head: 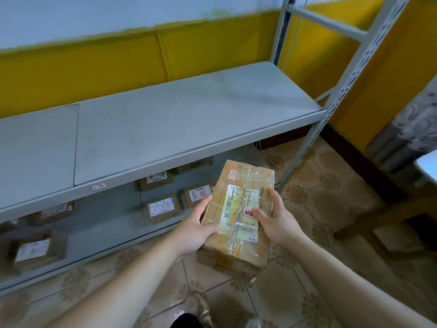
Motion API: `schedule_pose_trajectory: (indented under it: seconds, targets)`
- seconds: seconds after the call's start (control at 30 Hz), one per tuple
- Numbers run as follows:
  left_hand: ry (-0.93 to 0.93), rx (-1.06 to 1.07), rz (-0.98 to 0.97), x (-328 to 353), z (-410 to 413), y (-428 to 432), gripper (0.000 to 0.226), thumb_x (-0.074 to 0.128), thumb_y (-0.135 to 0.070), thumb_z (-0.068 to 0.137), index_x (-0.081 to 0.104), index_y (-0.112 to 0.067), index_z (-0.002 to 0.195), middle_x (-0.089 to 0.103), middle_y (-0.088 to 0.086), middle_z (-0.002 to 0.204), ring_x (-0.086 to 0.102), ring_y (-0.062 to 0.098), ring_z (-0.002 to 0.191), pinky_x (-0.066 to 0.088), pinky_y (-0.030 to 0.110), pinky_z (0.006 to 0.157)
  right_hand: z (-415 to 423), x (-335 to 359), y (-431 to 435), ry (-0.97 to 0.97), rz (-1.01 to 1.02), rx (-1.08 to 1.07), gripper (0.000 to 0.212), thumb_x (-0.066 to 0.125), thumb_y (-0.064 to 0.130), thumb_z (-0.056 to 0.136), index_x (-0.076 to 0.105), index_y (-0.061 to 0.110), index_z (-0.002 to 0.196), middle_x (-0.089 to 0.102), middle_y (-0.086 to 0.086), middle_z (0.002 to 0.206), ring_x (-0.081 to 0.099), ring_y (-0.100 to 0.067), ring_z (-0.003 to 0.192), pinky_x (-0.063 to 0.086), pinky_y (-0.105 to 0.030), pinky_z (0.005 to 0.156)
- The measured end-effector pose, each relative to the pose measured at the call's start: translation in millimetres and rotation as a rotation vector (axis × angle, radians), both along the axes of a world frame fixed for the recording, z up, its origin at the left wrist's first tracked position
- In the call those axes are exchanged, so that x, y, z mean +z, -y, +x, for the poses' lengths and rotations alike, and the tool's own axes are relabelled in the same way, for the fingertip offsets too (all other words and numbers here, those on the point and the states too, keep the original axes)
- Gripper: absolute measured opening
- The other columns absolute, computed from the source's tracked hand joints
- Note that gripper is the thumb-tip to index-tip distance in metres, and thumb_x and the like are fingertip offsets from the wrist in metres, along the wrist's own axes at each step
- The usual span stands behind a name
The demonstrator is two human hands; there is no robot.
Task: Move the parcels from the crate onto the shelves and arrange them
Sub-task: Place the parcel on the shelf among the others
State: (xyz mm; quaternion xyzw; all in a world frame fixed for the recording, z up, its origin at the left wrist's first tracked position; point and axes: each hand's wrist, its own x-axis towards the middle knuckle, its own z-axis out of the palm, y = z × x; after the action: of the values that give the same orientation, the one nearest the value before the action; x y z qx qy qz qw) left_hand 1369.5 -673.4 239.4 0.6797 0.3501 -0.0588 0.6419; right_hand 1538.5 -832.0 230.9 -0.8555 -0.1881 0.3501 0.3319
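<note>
Head-worn view, forward and down, close above shelf.

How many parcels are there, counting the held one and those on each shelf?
Held parcel: 1
Upper shelf parcels: 0
Lower shelf parcels: 6 in view
Total: 7; more may hide farther back.
</note>
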Motion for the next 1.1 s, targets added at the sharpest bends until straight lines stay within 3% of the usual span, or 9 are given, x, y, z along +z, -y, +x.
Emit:
schedule_pose_trajectory:
  seconds: [0.13,0.27,0.33,0.47,0.57,0.63,0.77,0.97,1.1]
  targets:
    - [-0.017,-0.014,-0.068,-27.7,48.8,-27.1,0.078,0.064,-0.024,0.092,0.016,-0.05,0.148,0.05,-0.01,0.138,0.069,0.006,0.092,0.054,0.02,0.068,44.8,-22.7,-22.7,-0.037,-0.026,-0.023,0.08,0.056,0.051,0.092,0.003,0.044,0.152,0.061,0.007,0.125,0.068,-0.013,0.092,0.059,-0.041,0.082]
    - [-0.02,-0.011,-0.121,-74.2,107.1,-53.0,0.077,0.063,-0.024,0.093,0.015,-0.051,0.148,0.046,-0.011,0.138,0.064,0.015,0.108,0.055,0.037,0.089,98.8,-57.1,-50.4,-0.042,-0.047,-0.042,0.076,0.054,0.047,0.096,0.004,0.04,0.154,0.061,0.006,0.12,0.068,-0.012,0.089,0.059,-0.04,0.081]
    - [-0.038,0.007,-0.127,-105.2,136.0,-62.4,0.076,0.064,-0.025,0.092,0.018,-0.054,0.145,0.047,-0.015,0.131,0.064,0.017,0.108,0.055,0.042,0.09,127.2,-83.6,-62.0,-0.049,-0.058,-0.051,0.074,0.053,0.045,0.097,0.006,0.04,0.154,0.059,0.008,0.111,0.067,-0.009,0.084,0.059,-0.036,0.076]
    - [-0.053,0.051,-0.118,-178.8,195.7,-83.8,0.075,0.068,-0.026,0.088,0.022,-0.059,0.137,0.049,-0.02,0.118,0.07,0.005,0.087,0.058,0.026,0.069,184.8,-156.5,-85.0,-0.048,-0.026,-0.017,0.075,0.055,0.046,0.097,0.008,0.039,0.154,0.059,0.021,0.09,0.068,-0.001,0.07,0.057,-0.024,0.06]
    - [-0.046,0.083,-0.059,-249.8,249.2,-102.9,0.074,0.07,-0.027,0.087,0.027,-0.051,0.142,0.053,-0.015,0.116,0.071,0.006,0.086,0.058,0.028,0.074,236.9,-234.2,-105.7,-0.054,0.056,-0.004,0.073,0.058,0.05,0.093,0.015,0.043,0.152,0.06,0.024,0.089,0.069,-0.004,0.079,0.059,-0.033,0.074]
    - [-0.038,0.105,-0.001,-297.3,279.7,-113.7,0.074,0.071,-0.026,0.087,0.029,-0.044,0.145,0.055,-0.011,0.114,0.069,0.0,0.079,0.055,0.019,0.063,269.7,-290.0,-120.5,-0.082,0.108,-0.006,0.068,0.059,0.049,0.093,0.021,0.048,0.148,0.066,0.019,0.096,0.071,-0.01,0.086,0.059,-0.041,0.082]
    - [0.008,0.138,0.066,-388.6,327.6,-143.9,0.072,0.072,-0.025,0.084,0.035,-0.039,0.144,0.053,-0.009,0.123,0.066,0.006,0.089,0.053,0.02,0.064,322.8,-395.2,-150.9,-0.095,0.212,-0.011,0.069,0.062,0.046,0.092,0.023,0.047,0.149,0.065,0.027,0.087,0.07,-0.001,0.078,0.058,-0.027,0.071]
    - [0.08,0.076,0.266,-491.8,386.4,-195.2,0.066,0.068,-0.013,0.089,0.036,-0.021,0.146,0.048,0.001,0.139,0.048,0.008,0.115,0.038,0.018,0.089,374.7,-503.3,-195.5,-0.009,0.319,0.02,0.081,0.064,0.042,0.091,0.012,0.041,0.154,0.06,0.004,0.134,0.061,-0.021,0.114,0.05,-0.044,0.098]
    - [0.117,0.034,0.332,-522.3,408.4,-218.3,0.063,0.065,-0.01,0.091,0.037,-0.02,0.146,0.045,0.004,0.145,0.043,0.006,0.12,0.034,0.016,0.094,386.2,-541.5,-208.7,0.103,0.291,0.041,0.087,0.059,0.05,0.091,0.003,0.039,0.156,0.049,0.001,0.145,0.053,-0.026,0.125,0.043,-0.034,0.099]
